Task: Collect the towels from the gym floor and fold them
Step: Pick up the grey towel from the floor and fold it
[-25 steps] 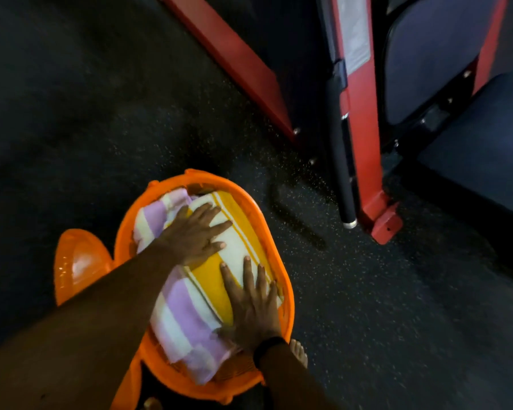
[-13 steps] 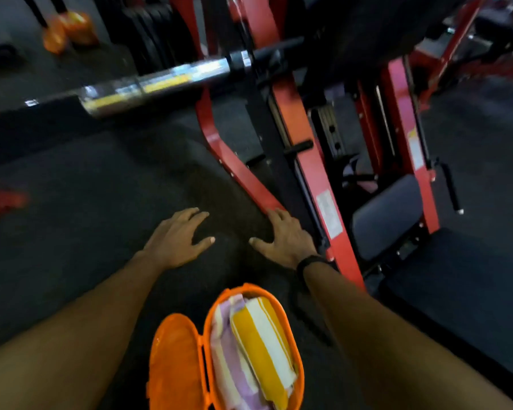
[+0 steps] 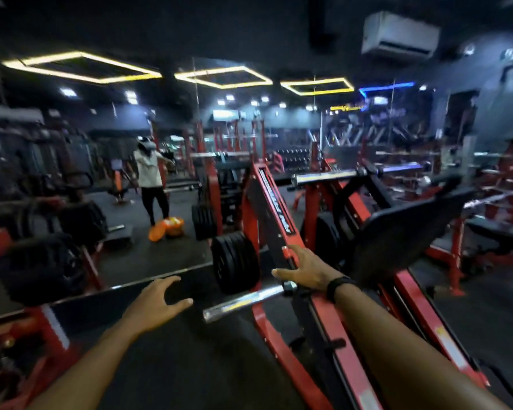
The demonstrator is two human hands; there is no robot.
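Both hands are empty and reach forward into open air, well up from the orange basket they pressed into a second ago. That basket and its striped towels have dropped out of view below as the head lifts, so the view now takes in the whole gym instead of the floor. No towel shows anywhere nearby. This likely means the packing step is done and the person is rising to look for more.

Red leg-press machine [image 3: 282, 220] fills the middle and the 3 o'clock side, with a stack of black weight plates [image 3: 234, 263] at its centre. A wall mirror [image 3: 107, 202] at 9 o'clock reflects a standing person in a headset [image 3: 150, 176] with an orange basket [image 3: 168, 229] at their feet.

Left hand [image 3: 157, 303], at 7 o'clock of centre, hovers palm down with fingers loosely spread. Right hand [image 3: 304, 272], at 4 o'clock of centre, wears a black wristband [image 3: 339, 288]; its fingers are straight and splayed, seeming to brace against the machine's frame beside a chrome bar [image 3: 246, 300], though contact is unclear.
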